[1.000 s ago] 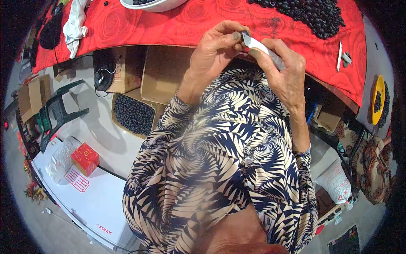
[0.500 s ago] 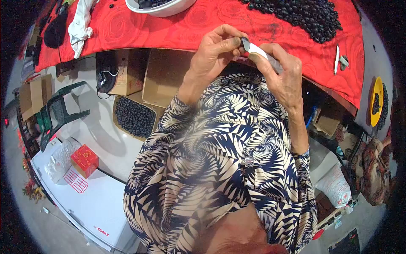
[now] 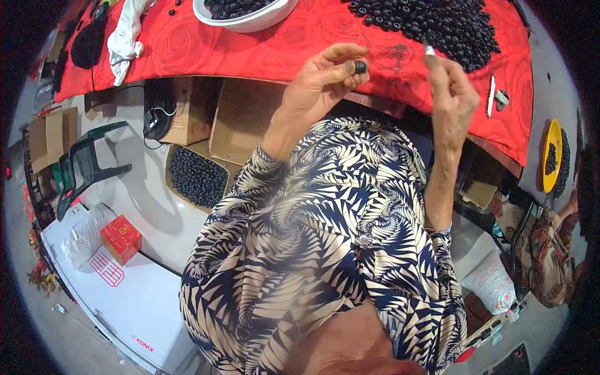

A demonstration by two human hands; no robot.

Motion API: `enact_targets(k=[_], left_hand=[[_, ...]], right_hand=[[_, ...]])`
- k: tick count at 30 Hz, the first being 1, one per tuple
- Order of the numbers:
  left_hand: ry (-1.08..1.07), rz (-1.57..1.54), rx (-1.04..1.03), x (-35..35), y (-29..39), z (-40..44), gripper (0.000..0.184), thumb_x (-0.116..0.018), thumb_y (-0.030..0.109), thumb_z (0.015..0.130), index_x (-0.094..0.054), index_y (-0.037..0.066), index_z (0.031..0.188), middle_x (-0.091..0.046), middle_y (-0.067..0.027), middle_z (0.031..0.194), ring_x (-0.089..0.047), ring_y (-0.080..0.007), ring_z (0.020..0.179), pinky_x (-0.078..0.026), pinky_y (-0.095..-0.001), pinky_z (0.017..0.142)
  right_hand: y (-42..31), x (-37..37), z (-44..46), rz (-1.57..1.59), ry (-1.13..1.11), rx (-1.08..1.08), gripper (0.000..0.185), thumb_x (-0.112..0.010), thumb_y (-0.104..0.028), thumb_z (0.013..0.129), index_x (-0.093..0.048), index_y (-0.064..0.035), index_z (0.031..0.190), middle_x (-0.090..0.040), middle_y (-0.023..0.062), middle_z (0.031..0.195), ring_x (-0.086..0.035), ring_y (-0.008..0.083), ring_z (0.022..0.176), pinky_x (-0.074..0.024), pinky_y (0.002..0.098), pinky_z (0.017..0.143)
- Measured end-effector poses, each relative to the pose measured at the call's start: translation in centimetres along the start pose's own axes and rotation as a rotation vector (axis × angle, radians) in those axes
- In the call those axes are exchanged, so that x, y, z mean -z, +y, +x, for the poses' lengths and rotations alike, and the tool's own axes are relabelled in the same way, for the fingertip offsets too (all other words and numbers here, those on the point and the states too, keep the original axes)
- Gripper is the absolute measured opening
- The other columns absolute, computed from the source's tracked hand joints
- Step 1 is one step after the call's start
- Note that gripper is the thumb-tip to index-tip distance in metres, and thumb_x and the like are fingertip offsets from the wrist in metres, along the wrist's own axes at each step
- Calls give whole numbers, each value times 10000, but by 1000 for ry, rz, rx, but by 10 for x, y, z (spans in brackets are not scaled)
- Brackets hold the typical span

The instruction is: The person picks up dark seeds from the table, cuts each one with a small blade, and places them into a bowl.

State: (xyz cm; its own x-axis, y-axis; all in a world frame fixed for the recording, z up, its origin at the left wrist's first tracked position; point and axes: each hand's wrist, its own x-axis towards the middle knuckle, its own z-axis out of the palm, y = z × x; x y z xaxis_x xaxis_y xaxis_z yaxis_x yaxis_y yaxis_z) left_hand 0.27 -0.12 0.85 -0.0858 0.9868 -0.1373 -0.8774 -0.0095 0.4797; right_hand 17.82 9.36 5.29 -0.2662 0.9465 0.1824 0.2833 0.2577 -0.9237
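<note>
From where I stand, the left hand (image 3: 322,81) pinches a small black ball (image 3: 360,67) at its fingertips, thumb pressed against the bent lower fingers, the index reaching out above it; that ball sits near twelve o'clock from the wearer's chest, just past the near edge of the table; the right hand (image 3: 451,103), at one o'clock, has its fingers pressed together on a slim white implement (image 3: 429,51), which is blurred and points up toward twelve, well apart from the ball.

Further out, a rose-patterned red cloth (image 3: 187,47) covers the table; a spread heap of black pieces (image 3: 437,28) lies between twelve and one, beyond both hands; a white bowl (image 3: 247,24) with more dark pieces stands at eleven; a crumpled white cloth (image 3: 127,40) lies between ten and eleven; a thin white stick (image 3: 491,95) rests at half past one.

Off the table, a yellow dish (image 3: 552,131) holding dark pieces shows at two; a cardboard box (image 3: 231,167) of small dark beads sits on the floor at ten; a dark green chair (image 3: 78,165) is between nine and ten; a red carton (image 3: 122,239) rests at nine on a white cabinet (image 3: 119,306); a whitish sack (image 3: 494,284) slumps at half past three.
</note>
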Motion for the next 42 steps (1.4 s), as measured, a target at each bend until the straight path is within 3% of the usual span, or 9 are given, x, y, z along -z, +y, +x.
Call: enact_targets(k=[1, 4, 10, 13, 25, 31, 34, 37, 42], left_hand=[[-79, -24, -16, 7, -5, 3, 243, -565, 52, 875, -573, -9, 1111, -623, -89, 967, -622, -171, 856, -525, -250, 751], [-126, -66, 56, 15, -2, 2, 271, -558, 60, 877, -543, -41, 1128, -564, -170, 1095, -583, -238, 1005, -498, -319, 886], [-104, -17, -4, 17, -5, 2, 242, -557, 94, 883, -554, -18, 1097, -551, -171, 1115, -569, -250, 1001, -509, -337, 861], [-96, -67, 7, 8, -5, 1, 185, -560, 82, 880, -570, -5, 1043, -610, -156, 1029, -629, -217, 905, -545, -267, 776], [-49, 83, -4, 7, -6, -1, 198, -535, 105, 905, -571, 22, 1082, -633, -113, 967, -652, -217, 867, -522, -224, 624], [-26, 135, -75, 3, -6, -3, 165, -547, 106, 900, -587, 29, 1040, -643, -101, 914, -669, -247, 837, -534, -235, 619], [-82, 232, -94, 11, -4, -3, 193, -509, 125, 919, -558, 31, 1080, -585, -133, 1030, -629, -235, 867, -543, -338, 722], [-83, 225, -123, 10, -5, -5, 187, -528, 106, 906, -562, 22, 1070, -591, -138, 1024, -630, -246, 863, -547, -351, 747], [35, 118, -125, 1, -7, -5, 179, -577, 37, 860, -576, 8, 1036, -629, -125, 969, -650, -223, 848, -555, -287, 724]], right_hand=[[-1, -2, -2, 22, -37, -21, 242, -638, -210, 857, -640, 32, 876, -569, -15, 664, -453, 47, 601, -364, 228, 522], [4, -9, -6, 44, -84, -17, 249, -640, -209, 855, -637, 39, 883, -594, 1, 688, -491, 45, 636, -390, 212, 561], [5, -10, -11, 14, -134, -50, 239, -648, -196, 842, -636, 38, 885, -601, 4, 681, -498, 52, 618, -391, 217, 542], [6, -11, -11, -2, -148, -54, 233, -653, -192, 837, -635, 36, 882, -592, 2, 670, -487, 50, 607, -379, 220, 525], [0, -10, -18, 67, -205, -69, 223, -652, -187, 839, -634, 30, 885, -594, 4, 686, -501, 55, 622, -399, 222, 544], [3, -9, -19, 86, -219, -81, 212, -651, -176, 840, -633, 29, 894, -617, 19, 718, -530, 60, 657, -424, 217, 581], [-1, -8, -21, 81, -228, -72, 208, -650, -171, 841, -633, 27, 904, -623, 24, 724, -540, 62, 669, -430, 218, 587], [1, -9, -23, 97, -246, -44, 204, -651, -166, 837, -634, 21, 914, -628, 25, 732, -550, 66, 674, -436, 220, 589], [-4, -13, -28, 74, -305, 59, 188, -664, -156, 813, -635, 6, 904, -640, 70, 731, -585, 104, 647, -456, 246, 572]])
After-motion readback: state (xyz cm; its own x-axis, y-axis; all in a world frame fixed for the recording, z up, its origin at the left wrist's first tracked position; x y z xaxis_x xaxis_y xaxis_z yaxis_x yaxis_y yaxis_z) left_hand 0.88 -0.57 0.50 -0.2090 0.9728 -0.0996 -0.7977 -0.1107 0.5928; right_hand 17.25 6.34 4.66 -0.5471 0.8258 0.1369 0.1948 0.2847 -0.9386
